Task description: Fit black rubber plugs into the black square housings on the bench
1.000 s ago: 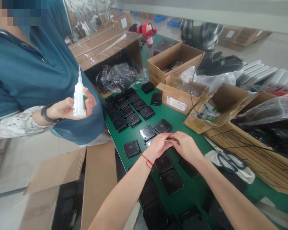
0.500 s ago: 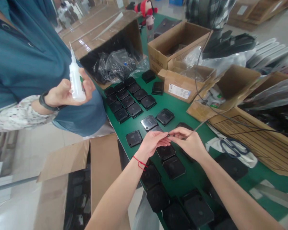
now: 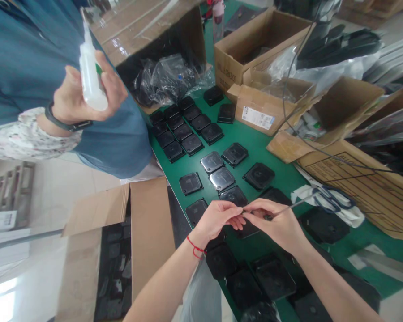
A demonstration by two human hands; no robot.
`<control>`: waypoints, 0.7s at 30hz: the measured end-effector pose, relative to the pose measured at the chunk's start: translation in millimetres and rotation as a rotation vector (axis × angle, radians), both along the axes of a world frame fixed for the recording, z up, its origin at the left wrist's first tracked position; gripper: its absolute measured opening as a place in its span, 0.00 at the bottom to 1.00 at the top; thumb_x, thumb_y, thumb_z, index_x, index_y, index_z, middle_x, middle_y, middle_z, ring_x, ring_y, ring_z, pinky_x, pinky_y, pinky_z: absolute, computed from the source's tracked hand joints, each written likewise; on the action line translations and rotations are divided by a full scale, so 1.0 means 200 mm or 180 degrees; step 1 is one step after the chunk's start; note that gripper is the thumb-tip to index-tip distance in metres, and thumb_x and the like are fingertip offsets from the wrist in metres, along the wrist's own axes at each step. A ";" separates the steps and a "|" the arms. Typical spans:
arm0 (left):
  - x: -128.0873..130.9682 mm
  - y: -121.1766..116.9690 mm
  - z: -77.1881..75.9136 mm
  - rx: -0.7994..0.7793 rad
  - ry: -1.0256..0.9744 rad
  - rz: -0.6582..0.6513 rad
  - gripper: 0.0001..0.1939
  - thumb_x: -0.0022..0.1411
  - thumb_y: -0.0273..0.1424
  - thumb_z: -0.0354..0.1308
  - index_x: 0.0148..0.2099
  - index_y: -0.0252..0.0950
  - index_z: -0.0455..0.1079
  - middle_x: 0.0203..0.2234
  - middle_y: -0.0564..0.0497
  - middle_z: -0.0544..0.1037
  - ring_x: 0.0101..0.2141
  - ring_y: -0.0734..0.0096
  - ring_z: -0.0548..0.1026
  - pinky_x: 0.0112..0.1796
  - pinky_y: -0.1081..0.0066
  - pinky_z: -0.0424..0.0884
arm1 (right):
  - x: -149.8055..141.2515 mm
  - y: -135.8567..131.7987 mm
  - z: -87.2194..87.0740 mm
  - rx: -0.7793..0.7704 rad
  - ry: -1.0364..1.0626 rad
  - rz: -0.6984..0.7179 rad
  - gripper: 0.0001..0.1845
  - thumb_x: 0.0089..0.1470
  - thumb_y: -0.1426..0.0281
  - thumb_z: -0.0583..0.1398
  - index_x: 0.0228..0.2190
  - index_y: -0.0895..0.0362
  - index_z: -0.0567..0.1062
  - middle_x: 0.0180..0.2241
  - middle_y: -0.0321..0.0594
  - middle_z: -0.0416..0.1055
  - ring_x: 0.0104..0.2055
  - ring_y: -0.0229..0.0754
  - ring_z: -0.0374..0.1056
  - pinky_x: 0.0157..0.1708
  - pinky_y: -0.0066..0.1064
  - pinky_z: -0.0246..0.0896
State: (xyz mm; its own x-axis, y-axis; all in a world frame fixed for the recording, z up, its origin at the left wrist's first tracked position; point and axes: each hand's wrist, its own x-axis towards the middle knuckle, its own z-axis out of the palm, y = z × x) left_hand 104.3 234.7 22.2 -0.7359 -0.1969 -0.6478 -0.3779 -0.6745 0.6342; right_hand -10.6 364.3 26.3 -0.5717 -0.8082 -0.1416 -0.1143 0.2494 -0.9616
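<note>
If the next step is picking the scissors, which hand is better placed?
Probably the right hand: it is nearer the scissors; the left hand lies beyond it. Both seem to pinch a small piece.

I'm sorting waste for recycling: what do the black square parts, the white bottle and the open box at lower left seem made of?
Black square parts: probably plastic, shiny, given the bright reflections; coated metal is possible.
White bottle: likely plastic, smooth, faintly translucent.
Open box: cardboard, matte brown, with creased flaps.
</note>
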 end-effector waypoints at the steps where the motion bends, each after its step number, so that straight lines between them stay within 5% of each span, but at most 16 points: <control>1: 0.00 0.02 0.00 -0.0062 0.0033 0.0061 0.25 0.44 0.47 0.72 0.27 0.29 0.73 0.20 0.48 0.77 0.19 0.77 0.72 0.23 0.77 0.66 | 0.01 0.01 0.01 0.0009 0.0081 -0.0075 0.04 0.51 0.67 0.66 0.29 0.55 0.80 0.26 0.37 0.74 0.23 0.35 0.65 0.22 0.27 0.62; 5: 0.02 0.14 0.01 -0.0408 -0.0037 0.0531 0.24 0.46 0.47 0.71 0.28 0.29 0.74 0.20 0.49 0.77 0.20 0.77 0.72 0.25 0.75 0.68 | 0.09 0.07 0.04 -0.0019 0.0616 -0.0471 0.05 0.53 0.66 0.64 0.30 0.55 0.80 0.26 0.38 0.73 0.24 0.36 0.64 0.23 0.28 0.62; 7: 0.04 0.19 0.01 -0.0387 -0.0117 0.0641 0.24 0.47 0.48 0.70 0.28 0.29 0.74 0.21 0.47 0.78 0.20 0.76 0.72 0.25 0.74 0.69 | 0.10 0.11 0.04 0.0042 0.0342 -0.0481 0.06 0.51 0.65 0.65 0.30 0.55 0.80 0.25 0.38 0.74 0.24 0.36 0.65 0.22 0.28 0.62; 12: 0.09 0.24 0.02 0.0137 -0.0098 0.0429 0.25 0.42 0.46 0.74 0.28 0.28 0.73 0.21 0.47 0.78 0.20 0.78 0.72 0.25 0.76 0.67 | 0.04 0.15 0.05 0.0149 -0.0465 0.0075 0.09 0.46 0.63 0.67 0.28 0.57 0.80 0.22 0.37 0.73 0.23 0.38 0.67 0.22 0.29 0.64; 21: 0.24 0.46 0.06 0.0591 0.0131 0.0728 0.26 0.41 0.45 0.75 0.29 0.29 0.72 0.21 0.48 0.77 0.19 0.80 0.72 0.23 0.79 0.65 | 0.11 0.31 0.06 -0.0280 -0.0282 0.0530 0.03 0.49 0.68 0.64 0.27 0.55 0.76 0.24 0.35 0.71 0.21 0.34 0.64 0.20 0.26 0.60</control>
State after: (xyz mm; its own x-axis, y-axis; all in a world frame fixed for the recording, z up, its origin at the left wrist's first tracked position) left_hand 151.7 326.2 33.6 -0.7125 -0.2415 -0.6588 -0.1793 -0.8451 0.5037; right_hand 11.7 426.4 37.5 -0.4175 -0.9020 -0.1101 -0.0611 0.1488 -0.9870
